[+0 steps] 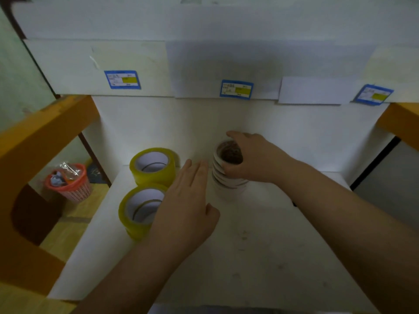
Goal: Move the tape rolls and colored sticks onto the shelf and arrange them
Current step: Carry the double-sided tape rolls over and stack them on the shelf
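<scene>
On the white shelf (260, 245) stand two stacks of yellow tape rolls, one at the back (153, 166) and one nearer to me (138, 211). To their right rises a stack of several white tape rolls (226, 175). My right hand (251, 157) grips the top of that white stack, fingers curled over its rim. My left hand (188, 205) lies flat with straight fingers between the yellow rolls and the white stack, partly covering the nearer yellow stack. No colored sticks are in view.
An upper shelf front carries three blue price labels (236, 89). Orange shelf frame beams (34, 141) run along the left and at the far right. A red basket (68, 182) with rubbish stands on the floor at the left.
</scene>
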Tool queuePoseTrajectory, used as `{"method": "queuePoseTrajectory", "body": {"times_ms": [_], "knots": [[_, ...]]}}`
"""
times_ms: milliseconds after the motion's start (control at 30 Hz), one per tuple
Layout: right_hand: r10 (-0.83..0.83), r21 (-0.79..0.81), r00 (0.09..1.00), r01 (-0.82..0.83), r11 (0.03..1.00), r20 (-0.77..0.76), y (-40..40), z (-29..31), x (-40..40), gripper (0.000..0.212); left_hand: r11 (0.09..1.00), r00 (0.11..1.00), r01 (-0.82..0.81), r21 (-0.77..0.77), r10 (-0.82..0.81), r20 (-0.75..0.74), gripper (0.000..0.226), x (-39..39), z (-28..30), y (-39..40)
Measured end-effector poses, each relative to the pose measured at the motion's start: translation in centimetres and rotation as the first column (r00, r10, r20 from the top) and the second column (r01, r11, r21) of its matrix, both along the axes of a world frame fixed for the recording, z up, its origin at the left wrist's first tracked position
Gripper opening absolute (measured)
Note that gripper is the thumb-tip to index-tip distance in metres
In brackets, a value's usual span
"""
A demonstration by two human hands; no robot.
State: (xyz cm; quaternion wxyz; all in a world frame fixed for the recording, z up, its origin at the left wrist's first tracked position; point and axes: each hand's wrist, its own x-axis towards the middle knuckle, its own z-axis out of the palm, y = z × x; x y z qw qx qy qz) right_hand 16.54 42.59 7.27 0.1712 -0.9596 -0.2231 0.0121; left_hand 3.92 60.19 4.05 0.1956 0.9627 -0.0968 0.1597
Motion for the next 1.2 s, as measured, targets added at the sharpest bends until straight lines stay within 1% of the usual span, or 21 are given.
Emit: {"method": "queuePoseTrajectory", "body": {"times_ms": [100,167,200,233,267,300,333,400,467,567,667,867,1100,1200], "knots": [[0.002,0.011,1.0,-0.002,1.0,0.003,-0.1,0.0,-0.5,0.096,0.999,0.999,0.032,-0.03,-0.032,0.024,0.087,0.1,0.1,0.3],[-0.022,0.074,1.0,0.021,0.997,0.019,-0.6,0.0,-1.2,0.097,0.997,0.999,0.036,-0.07,-0.036,0.006,0.087,0.1,0.5,0.3],[-0.037,0.115,0.999,0.032,0.993,0.037,-1.0,0.0,-1.9,0.096,0.998,0.999,0.031,-0.06,-0.031,-0.013,0.087,0.0,0.8,0.4],[-0.054,0.158,0.997,0.044,0.986,0.059,-1.5,-0.1,-2.6,0.095,0.999,1.0,0.024,-0.021,-0.024,-0.012,0.089,0.1,0.8,0.4],[-0.074,0.203,0.994,0.055,0.978,0.087,-2.1,-0.3,-3.5,0.092,0.998,0.999,0.018,0.065,-0.016,-0.033,0.09,0.2,0.9,0.4],[-0.1,0.252,0.987,0.066,0.965,0.123,-2.7,-0.6,-4.4,0.089,0.993,0.999,0.025,0.117,-0.02,-0.044,0.09,0.3,0.7,0.4],[-0.132,0.3,0.976,0.076,0.951,0.172,-3.3,-1.1,-5.4,0.085,0.99,1.0,0.021,0.139,-0.018,-0.026,0.09,0.5,0.2,0.4],[-0.215,0.353,0.94,0.113,0.929,0.265,-4.6,-2.1,-7.5,0.08,0.99,0.998,0.035,0.14,-0.029,-0.047,0.09,0.8,-0.4,0.3],[-0.293,0.339,0.906,0.184,0.923,0.305,-5.8,-3.1,-9.4,0.077,0.988,0.999,0.044,0.151,-0.039,-0.035,0.087,0.9,-0.8,0.0],[-0.347,0.272,0.89,0.27,0.924,0.296,-7.7,-4.5,-11.7,0.071,0.986,0.999,0.046,0.159,-0.041,-0.032,0.086,0.5,-1.2,-1.0],[-0.357,0.236,0.898,0.3,0.924,0.258,-9.5,-5.6,-13.8,0.07,0.983,0.998,0.055,0.174,-0.053,-0.018,0.084,-0.8,-1.5,-2.6],[-0.382,0.203,0.889,0.337,0.919,0.252,-13.5,-6.4,-19.5,0.071,0.974,0.99,0.14,0.18,-0.141,-0.009,0.086,-4.7,-1.8,-7.4],[-0.418,0.183,0.865,0.38,0.907,0.277,-19.5,-6.1,-30.3,0.064,0.949,0.951,0.301,0.098,-0.291,-0.103,0.087,-11.7,-1.8,-16.0],[-0.455,0.174,0.846,0.421,0.89,0.28,-23.3,-5.8,-34.7,0.063,0.94,0.938,0.337,0.057,-0.33,-0.11,0.085,-14.9,-1.7,-20.0]]}}
